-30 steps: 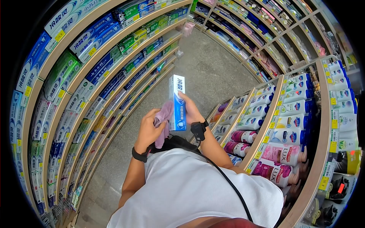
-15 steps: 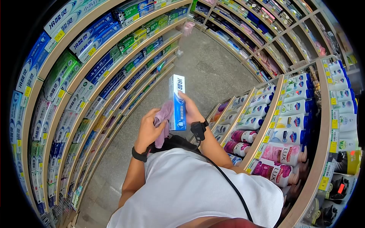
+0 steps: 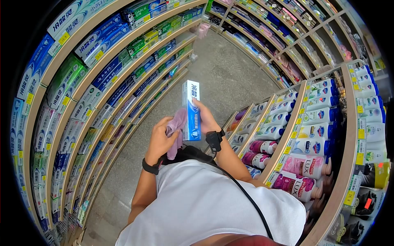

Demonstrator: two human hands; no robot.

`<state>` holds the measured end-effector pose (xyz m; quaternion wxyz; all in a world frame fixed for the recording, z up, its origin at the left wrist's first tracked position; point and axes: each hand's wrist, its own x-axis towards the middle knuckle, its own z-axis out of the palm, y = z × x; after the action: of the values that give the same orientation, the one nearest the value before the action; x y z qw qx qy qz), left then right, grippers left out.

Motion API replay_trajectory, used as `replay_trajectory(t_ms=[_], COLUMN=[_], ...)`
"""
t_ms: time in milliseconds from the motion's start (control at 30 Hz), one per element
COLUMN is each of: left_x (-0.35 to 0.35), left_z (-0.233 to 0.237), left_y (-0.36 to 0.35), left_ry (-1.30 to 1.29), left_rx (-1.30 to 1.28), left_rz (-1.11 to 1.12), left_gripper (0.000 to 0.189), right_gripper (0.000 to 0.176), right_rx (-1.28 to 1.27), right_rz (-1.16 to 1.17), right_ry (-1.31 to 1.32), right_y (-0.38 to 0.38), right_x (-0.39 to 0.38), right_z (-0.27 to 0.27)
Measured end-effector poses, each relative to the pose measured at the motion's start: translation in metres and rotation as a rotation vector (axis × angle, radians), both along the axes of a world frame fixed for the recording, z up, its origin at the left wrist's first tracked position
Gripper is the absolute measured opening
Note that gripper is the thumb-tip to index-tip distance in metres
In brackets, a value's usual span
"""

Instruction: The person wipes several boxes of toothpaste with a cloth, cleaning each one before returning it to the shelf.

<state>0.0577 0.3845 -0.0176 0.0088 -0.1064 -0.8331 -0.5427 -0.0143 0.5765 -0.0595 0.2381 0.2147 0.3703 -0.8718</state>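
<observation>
A blue and white toothpaste box (image 3: 192,119) stands upright in front of me, its long side facing me. My right hand (image 3: 204,117) grips it from the right, with the thumb across its front face. On the left, my left hand (image 3: 160,137) is closed on a crumpled purple cloth (image 3: 176,129). The cloth lies close against the left edge of the box; whether it touches cannot be made out. Dark bands are on both wrists, and the right one carries a small black device (image 3: 214,140).
Shelves of toothpaste boxes (image 3: 102,41) curve along my left. To my right, shelves hold body wash bottles (image 3: 295,180) and white bottles with blue caps (image 3: 314,131). Racks of packaged goods (image 3: 283,37) stand at the far end. Grey floor (image 3: 230,61) runs between. A black cable (image 3: 242,188) crosses my shirt.
</observation>
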Motion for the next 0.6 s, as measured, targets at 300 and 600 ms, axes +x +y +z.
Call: replay_trajectory(t_ms=[300,600], left_x=[-0.0001,-0.0005], left_z=[-0.0013,-0.0057], left_y=[-0.0008,-0.0018], left_ry=[0.008,0.010], left_rx=[-0.023,-0.027], left_rz=[0.004,0.004], left_gripper=[0.031,0.033], right_gripper=[0.032,0.033], right_rx=[-0.014,-0.011], right_rz=[0.016,0.007], right_ry=[-0.005,0.002], right_y=[-0.0006,-0.0014], right_x=[-0.0009,-0.0005], right_z=[-0.0067,-0.0058])
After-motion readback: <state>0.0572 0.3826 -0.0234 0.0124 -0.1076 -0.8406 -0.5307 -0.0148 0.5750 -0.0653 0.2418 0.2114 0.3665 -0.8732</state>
